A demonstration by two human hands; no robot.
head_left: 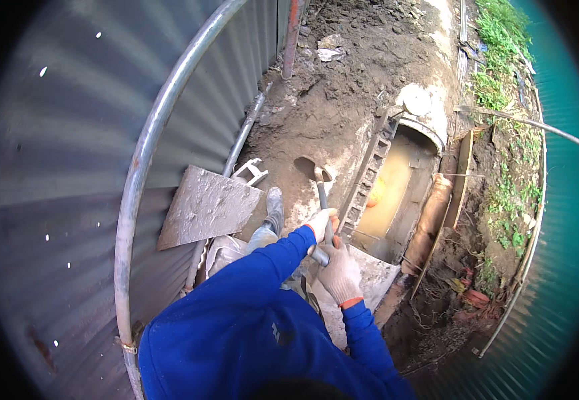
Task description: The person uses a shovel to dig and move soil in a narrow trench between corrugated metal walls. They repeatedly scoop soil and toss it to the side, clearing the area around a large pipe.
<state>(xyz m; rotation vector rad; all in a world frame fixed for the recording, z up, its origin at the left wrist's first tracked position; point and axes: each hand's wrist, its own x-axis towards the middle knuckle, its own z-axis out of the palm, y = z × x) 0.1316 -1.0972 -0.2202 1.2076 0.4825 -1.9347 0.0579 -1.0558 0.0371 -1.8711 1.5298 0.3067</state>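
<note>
My left hand (321, 224), in a pale work glove with an orange cuff, is closed round the shaft of a long-handled digging tool (323, 195). Closer to my body, my right hand (340, 272), gloved the same way, grips the shaft near its thick grey end. The tool's muddy head is down at the wet ground (283, 143) ahead of me, beside a dark oval patch. Whether it is a hoe or a shovel, I cannot tell. My left boot (274, 210) stands on the mud just left of the tool.
To my right lies a pit of muddy water (391, 183), edged by hollow blocks (367, 177), with a round pipe mouth (426, 130) at its far end. A concrete slab (213, 203) leans at left by a metal rail (149, 147) and corrugated fence (69, 167). Planks (461, 177) line the right bank.
</note>
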